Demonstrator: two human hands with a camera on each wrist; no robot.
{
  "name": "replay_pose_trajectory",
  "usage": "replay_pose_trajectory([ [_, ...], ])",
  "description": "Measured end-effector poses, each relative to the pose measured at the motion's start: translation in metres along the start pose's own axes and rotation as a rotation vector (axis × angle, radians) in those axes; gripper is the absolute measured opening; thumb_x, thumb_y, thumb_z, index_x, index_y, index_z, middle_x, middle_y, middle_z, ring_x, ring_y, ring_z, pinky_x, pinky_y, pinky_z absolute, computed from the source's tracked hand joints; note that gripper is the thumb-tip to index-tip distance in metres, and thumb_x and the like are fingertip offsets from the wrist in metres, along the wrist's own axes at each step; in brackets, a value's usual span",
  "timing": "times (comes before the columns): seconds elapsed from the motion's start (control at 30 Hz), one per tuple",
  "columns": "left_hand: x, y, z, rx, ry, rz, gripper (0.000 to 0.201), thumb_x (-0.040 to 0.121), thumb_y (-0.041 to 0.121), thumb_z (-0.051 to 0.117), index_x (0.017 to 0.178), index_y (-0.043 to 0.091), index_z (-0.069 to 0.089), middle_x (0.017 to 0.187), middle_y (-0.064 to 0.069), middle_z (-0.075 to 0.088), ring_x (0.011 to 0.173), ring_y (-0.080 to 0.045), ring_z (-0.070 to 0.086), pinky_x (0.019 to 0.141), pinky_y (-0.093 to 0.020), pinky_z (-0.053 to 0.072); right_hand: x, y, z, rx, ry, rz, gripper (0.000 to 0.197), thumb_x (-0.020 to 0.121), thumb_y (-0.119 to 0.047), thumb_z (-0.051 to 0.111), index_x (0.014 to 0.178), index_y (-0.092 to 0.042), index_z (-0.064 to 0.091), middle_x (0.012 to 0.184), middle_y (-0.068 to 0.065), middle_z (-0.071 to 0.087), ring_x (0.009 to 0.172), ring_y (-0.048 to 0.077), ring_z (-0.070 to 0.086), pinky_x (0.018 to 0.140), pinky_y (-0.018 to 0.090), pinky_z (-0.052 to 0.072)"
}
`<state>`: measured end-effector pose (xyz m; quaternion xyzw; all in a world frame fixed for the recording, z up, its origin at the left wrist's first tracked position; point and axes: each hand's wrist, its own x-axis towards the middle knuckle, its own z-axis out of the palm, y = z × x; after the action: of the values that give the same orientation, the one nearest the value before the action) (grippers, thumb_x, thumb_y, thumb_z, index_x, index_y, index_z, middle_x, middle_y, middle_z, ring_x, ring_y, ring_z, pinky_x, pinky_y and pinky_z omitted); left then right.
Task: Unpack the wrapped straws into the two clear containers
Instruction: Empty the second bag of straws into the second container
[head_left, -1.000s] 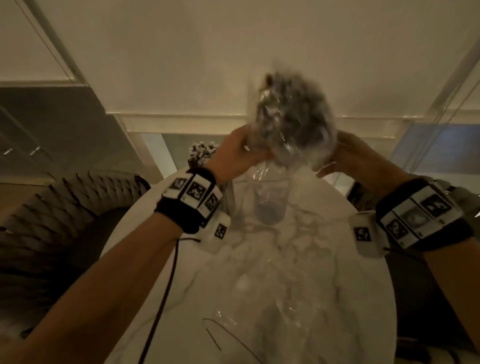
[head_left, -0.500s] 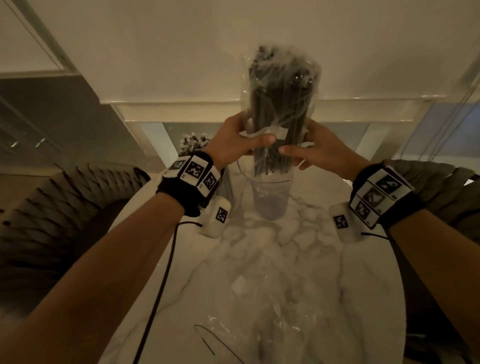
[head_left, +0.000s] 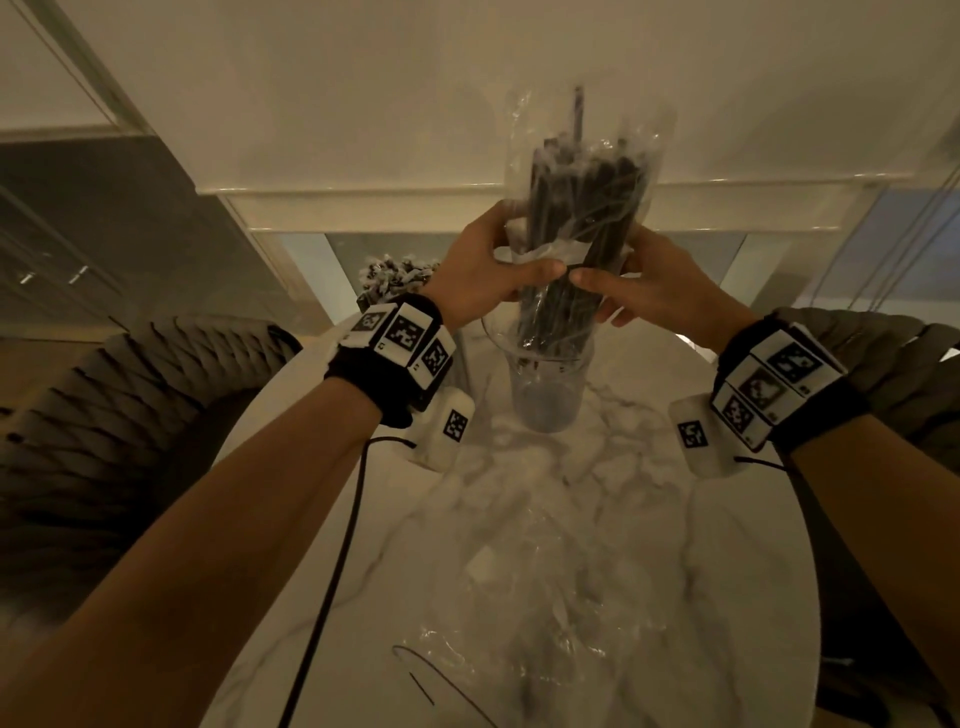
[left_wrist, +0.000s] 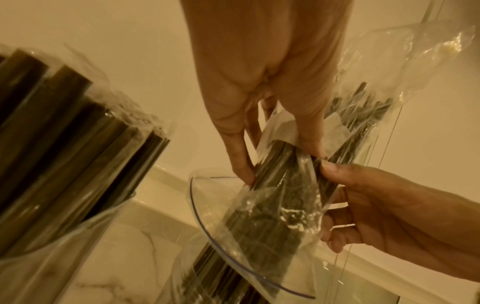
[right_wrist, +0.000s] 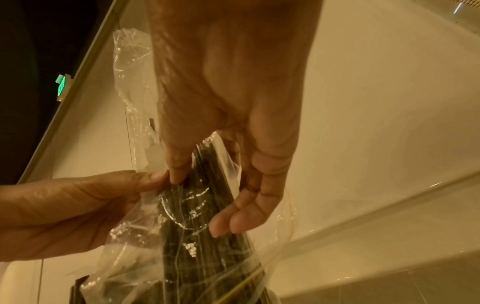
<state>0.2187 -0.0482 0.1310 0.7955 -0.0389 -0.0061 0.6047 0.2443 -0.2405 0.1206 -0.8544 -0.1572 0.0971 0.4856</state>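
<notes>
Above the far middle of the white marbled worktop you held one clear plastic bag of dark straws nearly upright, its lower end inside the mouth of a clear flared container. Your left hand curled round the bag from one side, thumb laid across a pale label strip; your right hand gripped the other side, thumb tip almost meeting the left one. How far the straws reached into the container was hard to make out through the crinkled plastic. A second clear container full of dark straws stood just beside the first on your left; from the head view your left wrist hid all but its tops. One crumpled clear wrapper lay on the near worktop, its outline blurred. Two woven chair backs were cut off at the edges.
</notes>
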Motion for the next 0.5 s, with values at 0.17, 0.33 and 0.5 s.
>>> replay_pose_trajectory([
  [0.17, 0.0010, -0.0008, 0.0021, 0.034, 0.007, 0.019, 0.048, 0.079, 0.020, 0.075, 0.119, 0.023, 0.049, 0.121, -0.016, 0.058, 0.107, -0.027, 0.063, 0.074, -0.041, 0.061, -0.0006, 0.0027, -0.0012, 0.042, -0.001, -0.005, 0.049, 0.083, -0.037, 0.066, 0.127, -0.024, 0.048, 0.100, 0.007, 0.069, 0.070, 0.023, 0.072, 0.064, 0.036, 0.060],
  [0.33, 0.0000, -0.0007, -0.0048, 0.081, 0.024, 0.080, 0.059, 0.077, 0.020, 0.076, 0.128, 0.016, 0.046, 0.121, -0.010, 0.060, 0.107, -0.023, 0.062, 0.071, -0.042, 0.061, 0.0021, 0.0018, 0.0038, 0.067, 0.011, -0.016, 0.050, 0.083, -0.037, 0.067, 0.127, -0.023, 0.048, 0.096, 0.008, 0.071, 0.066, 0.022, 0.073, 0.061, 0.035, 0.059],
  [0.5, 0.0003, 0.0011, -0.0064, 0.146, 0.044, 0.131, 0.061, 0.073, 0.027, 0.079, 0.124, 0.018, 0.047, 0.119, 0.000, 0.061, 0.113, -0.018, 0.059, 0.084, -0.045, 0.058, 0.0035, -0.0004, 0.0057, 0.052, -0.002, -0.019, 0.052, 0.080, -0.044, 0.067, 0.125, -0.027, 0.047, 0.096, 0.003, 0.072, 0.066, 0.019, 0.073, 0.062, 0.035, 0.060],
])
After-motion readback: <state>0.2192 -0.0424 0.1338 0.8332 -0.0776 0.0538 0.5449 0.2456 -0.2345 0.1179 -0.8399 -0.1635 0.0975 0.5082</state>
